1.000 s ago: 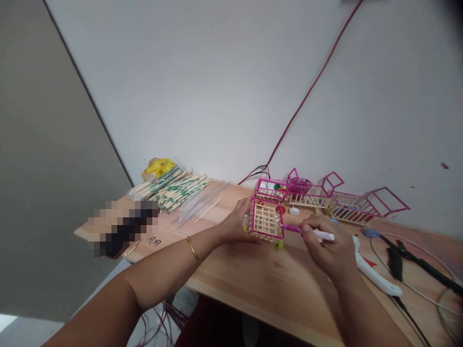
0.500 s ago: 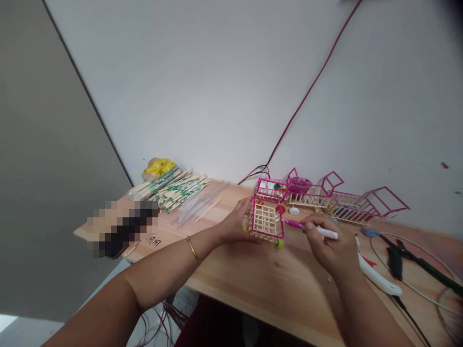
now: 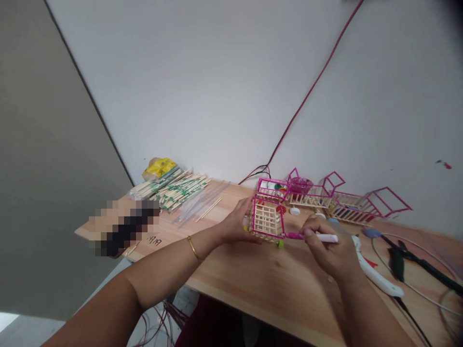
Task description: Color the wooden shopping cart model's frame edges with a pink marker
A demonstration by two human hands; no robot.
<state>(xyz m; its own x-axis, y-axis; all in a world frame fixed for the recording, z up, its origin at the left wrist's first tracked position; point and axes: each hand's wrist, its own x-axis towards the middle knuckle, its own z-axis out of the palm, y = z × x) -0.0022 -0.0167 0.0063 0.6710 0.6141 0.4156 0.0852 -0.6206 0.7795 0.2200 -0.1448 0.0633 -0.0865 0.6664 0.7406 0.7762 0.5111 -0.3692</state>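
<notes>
My left hand [image 3: 237,222] is closed around the left side of a miniature cart [image 3: 266,220] made of thin wooden sticks. Its lattice is pale, its top edges are magenta, and a yellow-green wheel [image 3: 279,244] shows underneath. Between the thumb and fingers of my right hand [image 3: 327,246] is a marker pen [image 3: 327,238] with a white body and a magenta front end. The pen's tip meets or nearly meets the cart's lower right corner. Behind stand several similar magenta-rimmed stick carts, one of them a long cart [image 3: 350,207] at the right.
Bundled wooden sticks [image 3: 183,190] and a yellow packet [image 3: 159,167] lie at the back left, beside clear glue sticks [image 3: 198,205]. A magenta cup [image 3: 301,184] stands among the carts. On the right are a white glue gun [image 3: 381,277], black pliers-like tools [image 3: 415,258] and looping cables.
The pen tip drew slightly away from the cart's right edge, then moved down to its lower right corner. My left hand and the cart have stayed nearly still.
</notes>
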